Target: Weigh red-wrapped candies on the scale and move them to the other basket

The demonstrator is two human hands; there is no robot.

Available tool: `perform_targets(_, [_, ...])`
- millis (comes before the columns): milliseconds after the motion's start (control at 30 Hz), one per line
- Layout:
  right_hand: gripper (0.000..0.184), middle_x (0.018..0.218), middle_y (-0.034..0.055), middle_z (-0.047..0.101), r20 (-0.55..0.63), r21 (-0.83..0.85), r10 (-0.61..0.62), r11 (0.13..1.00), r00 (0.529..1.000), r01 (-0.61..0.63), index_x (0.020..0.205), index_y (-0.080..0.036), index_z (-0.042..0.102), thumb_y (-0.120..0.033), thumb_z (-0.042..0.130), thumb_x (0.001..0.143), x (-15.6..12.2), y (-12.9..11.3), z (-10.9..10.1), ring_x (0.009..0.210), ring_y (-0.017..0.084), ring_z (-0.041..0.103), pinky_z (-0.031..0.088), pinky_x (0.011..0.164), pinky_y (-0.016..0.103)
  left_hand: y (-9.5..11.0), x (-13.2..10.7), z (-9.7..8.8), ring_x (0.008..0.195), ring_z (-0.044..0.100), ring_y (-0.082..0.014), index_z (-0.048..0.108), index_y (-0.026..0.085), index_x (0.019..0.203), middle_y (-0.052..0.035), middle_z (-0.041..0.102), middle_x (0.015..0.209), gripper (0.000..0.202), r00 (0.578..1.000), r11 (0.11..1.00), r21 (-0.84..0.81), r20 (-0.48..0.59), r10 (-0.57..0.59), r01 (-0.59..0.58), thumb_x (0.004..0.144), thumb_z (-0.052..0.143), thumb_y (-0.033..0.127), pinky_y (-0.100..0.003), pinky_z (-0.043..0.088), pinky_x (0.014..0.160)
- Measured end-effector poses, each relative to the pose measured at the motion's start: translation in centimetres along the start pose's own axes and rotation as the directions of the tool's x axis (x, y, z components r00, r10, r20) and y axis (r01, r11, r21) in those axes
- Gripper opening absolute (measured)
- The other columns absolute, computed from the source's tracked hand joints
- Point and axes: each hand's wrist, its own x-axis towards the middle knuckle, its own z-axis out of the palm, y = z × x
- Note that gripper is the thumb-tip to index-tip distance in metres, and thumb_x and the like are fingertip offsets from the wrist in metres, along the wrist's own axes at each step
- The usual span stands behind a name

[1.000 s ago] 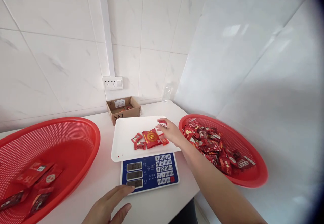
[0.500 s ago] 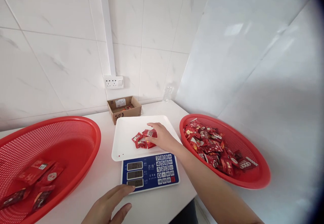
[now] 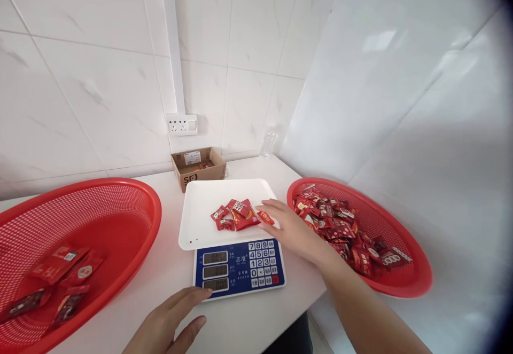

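A blue digital scale [image 3: 239,270] with a white tray [image 3: 200,220] stands on the white counter. Several red snack packets [image 3: 236,216] lie in a small heap on the tray. My right hand [image 3: 290,229] hovers at the tray's right edge, fingers spread and holding nothing, its fingertips next to the rightmost packet. My left hand [image 3: 166,326] lies flat on the counter in front of the scale, fingers apart, fingertips near the scale's front left corner.
A red mesh basket [image 3: 401,284] at the right holds many red packets. A larger red basket [image 3: 120,204] at the left holds a few packets [image 3: 60,279]. A small cardboard box [image 3: 199,168] and a clear bottle [image 3: 268,143] stand by the tiled wall.
My right hand put a packet on the heap, let go and drew back to the right. The scale's reading changed. My left hand stayed put.
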Motion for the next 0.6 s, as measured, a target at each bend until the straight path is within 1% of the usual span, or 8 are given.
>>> perform_targets(100, [0.041, 0.135, 0.0079, 0.052, -0.084, -0.040, 0.105, 0.993, 0.991, -0.109, 0.124, -0.023, 0.057, -0.035, 0.050, 0.086, -2.1, 2.7, -2.1, 0.127, 0.024, 0.044, 0.034, 0.107, 0.043, -0.3, -0.3, 0.0, 0.100, 0.067, -0.0127, 0.059, 0.034, 0.114, 0.0027, 0.070, 0.113, 0.029, 1.000, 1.000, 0.002, -0.005, -0.029, 0.029, 0.089, 0.047, 0.040, -0.017, 0.051, 0.084])
perform_targets(200, [0.043, 0.134, 0.0072, 0.054, -0.104, -0.116, 0.284, 0.948, 0.953, -0.295, 0.126, -0.023, 0.054, -0.037, 0.045, 0.087, -4.6, 6.3, -4.1, 0.123, 0.026, 0.049, 0.041, 0.100, 0.041, -0.6, -0.6, 0.0, 0.100, 0.067, -0.0137, 0.061, 0.032, 0.112, 0.0005, 0.070, 0.113, 0.029, 0.999, 0.999, 0.007, 0.001, -0.049, 0.049, 0.088, 0.046, 0.042, -0.017, 0.051, 0.084])
perform_targets(300, [0.042, 0.120, 0.0102, 0.064, -0.012, -0.251, 0.491, 0.842, 0.871, -0.478, 0.121, -0.020, 0.058, -0.037, 0.045, 0.085, -7.0, 9.6, -5.3, 0.108, 0.030, 0.060, 0.048, 0.086, 0.040, -0.7, -0.7, 0.0, 0.101, 0.066, -0.0139, 0.060, 0.032, 0.113, 0.0012, 0.070, 0.114, 0.030, 0.997, 0.997, 0.003, 0.019, -0.081, 0.081, 0.089, 0.046, 0.042, -0.019, 0.051, 0.085])
perform_targets(367, [0.041, 0.108, 0.0101, 0.070, 0.097, -0.320, 0.597, 0.777, 0.796, -0.543, 0.118, -0.020, 0.060, -0.035, 0.047, 0.083, -8.3, 11.3, -5.5, 0.098, 0.031, 0.064, 0.049, 0.080, 0.039, -0.6, -0.6, 0.2, 0.103, 0.065, -0.0140, 0.059, 0.034, 0.115, 0.0023, 0.069, 0.116, 0.030, 0.994, 0.995, -0.003, 0.038, -0.098, 0.098, 0.089, 0.045, 0.042, -0.020, 0.051, 0.087])
perform_targets(400, [0.041, 0.106, 0.0094, 0.070, 0.144, -0.336, 0.620, 0.764, 0.771, -0.551, 0.119, -0.020, 0.060, -0.035, 0.048, 0.082, -8.7, 11.9, -5.4, 0.097, 0.031, 0.065, 0.049, 0.079, 0.037, -0.5, -0.5, 0.2, 0.104, 0.065, -0.0141, 0.059, 0.034, 0.116, 0.0027, 0.069, 0.116, 0.031, 0.994, 0.995, -0.005, 0.044, -0.100, 0.101, 0.089, 0.045, 0.042, -0.021, 0.051, 0.087])
perform_targets(467, [0.045, 0.114, 0.0088, 0.068, 0.186, -0.343, 0.614, 0.772, 0.767, -0.535, 0.122, -0.020, 0.058, -0.036, 0.051, 0.080, -9.4, 13.1, -5.0, 0.102, 0.030, 0.063, 0.048, 0.083, 0.035, -0.3, -0.2, 0.4, 0.105, 0.064, -0.0144, 0.058, 0.035, 0.117, 0.0029, 0.068, 0.118, 0.032, 0.994, 0.995, -0.011, 0.056, -0.098, 0.099, 0.089, 0.045, 0.042, -0.022, 0.051, 0.088])
perform_targets(533, [0.052, 0.126, 0.0101, 0.060, 0.176, -0.347, 0.575, 0.796, 0.799, -0.496, 0.125, -0.018, 0.056, -0.039, 0.053, 0.078, -9.6, 14.0, -4.4, 0.111, 0.030, 0.058, 0.045, 0.089, 0.034, -0.1, 0.1, 0.5, 0.106, 0.064, -0.0143, 0.058, 0.035, 0.119, 0.0029, 0.067, 0.119, 0.033, 0.993, 0.995, -0.021, 0.065, -0.098, 0.100, 0.089, 0.045, 0.042, -0.022, 0.051, 0.088])
perform_targets(600, [0.056, 0.131, 0.0124, 0.056, 0.163, -0.365, 0.556, 0.802, 0.815, -0.473, 0.127, -0.016, 0.055, -0.040, 0.056, 0.076, -9.6, 14.8, -3.8, 0.114, 0.031, 0.055, 0.044, 0.091, 0.035, 0.1, 0.3, 0.5, 0.107, 0.064, -0.0141, 0.057, 0.036, 0.120, 0.0024, 0.067, 0.120, 0.034, 0.992, 0.994, -0.035, 0.075, -0.099, 0.102, 0.089, 0.045, 0.042, -0.021, 0.051, 0.088])
